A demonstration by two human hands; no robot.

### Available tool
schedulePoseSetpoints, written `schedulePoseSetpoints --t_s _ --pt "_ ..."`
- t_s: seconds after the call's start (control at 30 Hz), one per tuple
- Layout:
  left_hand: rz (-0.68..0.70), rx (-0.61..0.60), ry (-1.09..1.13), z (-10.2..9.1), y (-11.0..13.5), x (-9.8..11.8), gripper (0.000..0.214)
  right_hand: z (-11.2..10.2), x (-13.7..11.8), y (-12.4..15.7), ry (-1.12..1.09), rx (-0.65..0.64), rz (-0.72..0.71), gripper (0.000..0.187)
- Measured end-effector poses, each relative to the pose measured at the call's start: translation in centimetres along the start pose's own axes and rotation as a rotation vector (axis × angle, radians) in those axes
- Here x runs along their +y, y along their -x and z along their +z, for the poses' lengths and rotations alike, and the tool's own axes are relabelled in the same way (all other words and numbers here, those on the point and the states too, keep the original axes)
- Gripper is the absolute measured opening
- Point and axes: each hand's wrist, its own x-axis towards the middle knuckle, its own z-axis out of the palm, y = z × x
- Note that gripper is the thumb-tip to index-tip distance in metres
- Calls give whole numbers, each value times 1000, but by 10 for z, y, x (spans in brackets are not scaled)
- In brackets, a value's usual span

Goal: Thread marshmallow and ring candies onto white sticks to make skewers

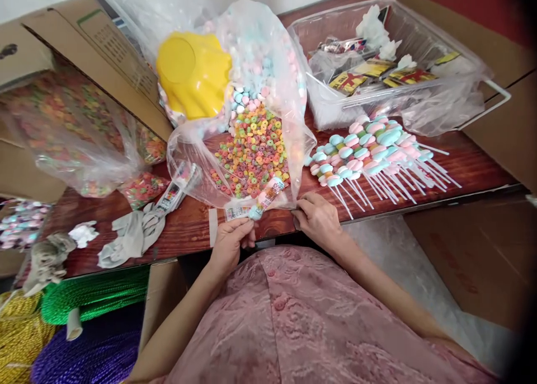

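My left hand (235, 239) is closed, with thumb and fingers pinched at the lower end of a candy skewer in a printed clear wrapper (268, 196). Pink and blue pieces show through the film. My right hand (319, 219) is closed at the table's front edge, its fingertips by the rim of a clear plastic bag (300, 149); what they grip is hidden. Ring-shaped gummies (251, 154) in several colours fill the front of that bag, with pastel marshmallows (266, 65) behind. To the right lies a pile of candy skewers (373, 149), white sticks pointing forward.
A yellow wavy bowl (193, 73) rests upside down on the marshmallows. A clear tray (444, 87) with packets stands back right. On the left are bagged gummies (79, 132), a cardboard box (113, 65) and grey gloves (134, 233). Coloured cord bundles (96, 294) lie below.
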Motion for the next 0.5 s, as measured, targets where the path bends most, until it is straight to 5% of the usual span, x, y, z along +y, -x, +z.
schedulePoseSetpoints --t_s 0.13,0.3,0.4,0.5 --pt "5 -48 21 2 3 -5 30 3 -3 -14 46 -107 -42 19" --pt "-8 7 37 -10 4 -11 31 -22 12 -7 -117 -141 -114 18" --pt "6 6 38 -8 1 -12 30 -42 3 3 -511 101 -17 11" --pt "54 -87 3 2 -4 -9 33 -46 -29 3 -676 324 -22 9"
